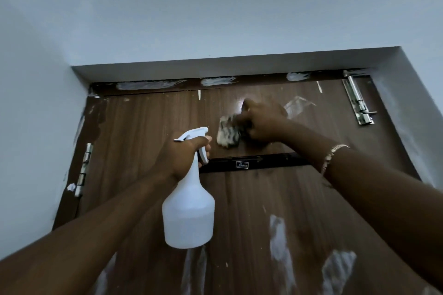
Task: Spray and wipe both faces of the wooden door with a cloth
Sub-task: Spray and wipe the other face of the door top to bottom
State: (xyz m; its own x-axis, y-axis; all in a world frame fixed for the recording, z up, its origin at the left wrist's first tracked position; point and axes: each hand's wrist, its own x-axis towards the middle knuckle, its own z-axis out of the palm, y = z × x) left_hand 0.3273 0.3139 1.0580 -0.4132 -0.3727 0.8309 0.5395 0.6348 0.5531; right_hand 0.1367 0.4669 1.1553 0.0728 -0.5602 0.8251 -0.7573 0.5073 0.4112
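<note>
The dark wooden door [148, 127] fills the view from below, shut in its frame and smeared with white paint marks. My left hand [184, 158] grips the neck of a white spray bottle [189, 211], a finger on the trigger, nozzle aimed at the upper door. My right hand [261, 122] presses a bunched grey-and-white cloth [229, 133] against the door near its top, just above a black horizontal bar [254, 163]. The cloth is blurred.
A steel bolt latch [358, 100] sits at the door's top right. Steel hinges [84, 170] run down the left edge. White walls surround the recessed frame [215, 67]. A bracelet [332, 155] circles my right wrist.
</note>
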